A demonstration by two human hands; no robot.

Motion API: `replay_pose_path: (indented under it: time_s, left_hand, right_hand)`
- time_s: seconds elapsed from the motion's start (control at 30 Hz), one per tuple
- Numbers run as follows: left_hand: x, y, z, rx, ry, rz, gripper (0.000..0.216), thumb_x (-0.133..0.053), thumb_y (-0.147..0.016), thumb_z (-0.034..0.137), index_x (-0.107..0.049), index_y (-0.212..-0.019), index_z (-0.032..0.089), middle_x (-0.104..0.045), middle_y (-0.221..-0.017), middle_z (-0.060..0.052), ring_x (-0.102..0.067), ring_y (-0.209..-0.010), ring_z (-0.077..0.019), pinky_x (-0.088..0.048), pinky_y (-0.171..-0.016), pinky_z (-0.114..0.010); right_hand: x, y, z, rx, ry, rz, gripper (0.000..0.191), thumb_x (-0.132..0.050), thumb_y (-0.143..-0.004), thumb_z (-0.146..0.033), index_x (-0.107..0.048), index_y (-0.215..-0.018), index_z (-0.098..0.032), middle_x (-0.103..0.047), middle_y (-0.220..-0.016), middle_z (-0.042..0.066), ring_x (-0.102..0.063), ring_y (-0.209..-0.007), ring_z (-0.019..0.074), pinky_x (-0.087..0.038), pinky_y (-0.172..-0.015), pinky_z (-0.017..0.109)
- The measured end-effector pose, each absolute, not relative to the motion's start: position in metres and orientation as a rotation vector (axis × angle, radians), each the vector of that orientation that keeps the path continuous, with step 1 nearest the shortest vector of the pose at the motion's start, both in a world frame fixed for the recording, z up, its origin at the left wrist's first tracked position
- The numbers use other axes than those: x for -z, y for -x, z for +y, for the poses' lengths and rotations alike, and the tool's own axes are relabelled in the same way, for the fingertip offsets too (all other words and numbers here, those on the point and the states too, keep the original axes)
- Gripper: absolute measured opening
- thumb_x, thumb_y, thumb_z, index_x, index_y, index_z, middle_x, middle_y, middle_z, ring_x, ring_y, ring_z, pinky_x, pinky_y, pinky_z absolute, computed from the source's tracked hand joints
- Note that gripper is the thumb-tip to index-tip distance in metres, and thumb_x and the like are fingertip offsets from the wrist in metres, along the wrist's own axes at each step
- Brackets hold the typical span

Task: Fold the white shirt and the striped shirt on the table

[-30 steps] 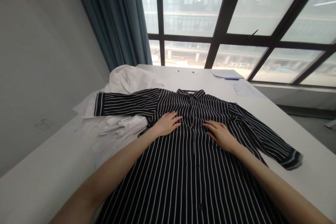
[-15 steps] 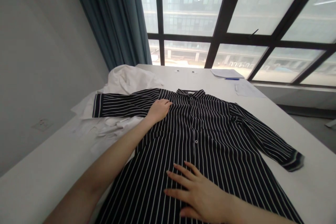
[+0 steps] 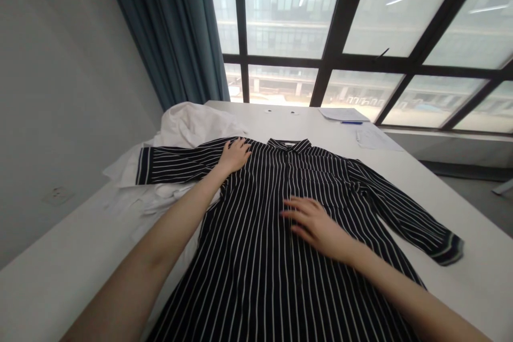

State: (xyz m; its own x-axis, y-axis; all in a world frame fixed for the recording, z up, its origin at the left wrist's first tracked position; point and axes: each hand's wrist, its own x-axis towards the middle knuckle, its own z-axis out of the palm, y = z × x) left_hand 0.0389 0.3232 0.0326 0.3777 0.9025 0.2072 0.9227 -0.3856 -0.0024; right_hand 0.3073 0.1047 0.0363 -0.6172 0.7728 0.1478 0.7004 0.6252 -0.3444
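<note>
A black shirt with white stripes (image 3: 248, 240) lies spread front side up, its collar (image 3: 289, 145) at the far end. Its left-hand sleeve (image 3: 176, 162) reaches out sideways over white cloth, while the other sleeve (image 3: 404, 208) slants down to the right. My left hand (image 3: 234, 155) rests on the shirt near the left shoulder seam, fingers spread. Over the middle of the front, by the button placket, is my right hand (image 3: 316, 227), its fingers apart and slightly blurred; whether it touches the fabric I cannot tell.
A heap of white cloth (image 3: 192, 120) lies at the left on the white table (image 3: 476, 283). Papers (image 3: 343, 114) and a blue pen (image 3: 351, 123) are at the far right. Behind stand a blue curtain (image 3: 176, 32) and a dark-framed window (image 3: 332, 59). A wall borders the left.
My right hand has moved up the shirt front, away from me. My left hand has shifted slightly left and farther up toward the shoulder seam. The view has tilted a little.
</note>
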Motion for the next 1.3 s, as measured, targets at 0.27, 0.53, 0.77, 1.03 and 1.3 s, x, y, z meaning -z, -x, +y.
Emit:
replay_pose_path:
  time_s: [0.27,0.53,0.77,1.03,1.3]
  left_hand:
    - [-0.038,-0.029,0.363,0.315,2.417,-1.875,0.039,-0.038,-0.097,0.026,-0.055,-0.132,0.019,-0.056,-0.132,-0.013,-0.046,-0.127,-0.0282,-0.034,-0.107,-0.045]
    - [-0.044,-0.031,0.370,0.453,2.247,-1.891,0.045,-0.037,-0.091,0.011,-0.061,-0.126,0.024,-0.052,-0.123,-0.014,-0.049,-0.117,-0.0301,-0.040,-0.101,-0.042]
    - [-0.046,-0.044,0.359,0.377,2.249,-1.806,0.046,-0.036,-0.089,0.009,-0.058,-0.129,0.018,-0.043,-0.139,-0.017,-0.036,-0.133,-0.0317,-0.021,-0.113,-0.051]
    - [-0.042,-0.078,0.360,0.147,2.482,-1.667,0.042,-0.038,-0.093,0.017,-0.057,-0.131,0.020,-0.051,-0.139,-0.013,-0.034,-0.138,-0.0300,-0.013,-0.114,-0.054]
    - [-0.033,-0.075,0.373,0.103,2.612,-1.701,0.029,-0.047,-0.094,0.027,-0.067,-0.115,0.027,-0.065,-0.121,-0.009,-0.053,-0.120,-0.0276,-0.018,-0.111,-0.057]
  right_hand:
    - [0.005,-0.413,0.249,-0.021,1.941,-2.016,0.038,-0.039,-0.096,-0.027,-0.056,-0.128,-0.017,-0.052,-0.140,0.014,-0.045,-0.131,0.0278,-0.038,-0.105,0.050]
    - [0.027,-0.426,0.294,-0.076,2.129,-1.950,0.041,-0.047,-0.092,-0.031,-0.055,-0.130,-0.019,-0.053,-0.141,0.014,-0.047,-0.129,0.0311,-0.037,-0.103,0.055]
    - [0.019,-0.450,0.294,-0.018,2.164,-1.891,0.038,-0.041,-0.093,-0.027,-0.059,-0.127,-0.021,-0.061,-0.131,0.008,-0.055,-0.120,0.0218,-0.043,-0.100,0.035]
    - [0.011,-0.509,0.270,0.137,2.509,-1.549,0.042,-0.045,-0.089,-0.028,-0.059,-0.127,-0.017,-0.061,-0.123,0.020,-0.057,-0.112,0.0354,-0.046,-0.088,0.054]
    - [0.006,-0.539,0.247,0.192,2.698,-1.412,0.031,-0.050,-0.079,-0.019,-0.068,-0.104,-0.012,-0.066,-0.107,0.023,-0.061,-0.102,0.0382,-0.041,-0.087,0.059]
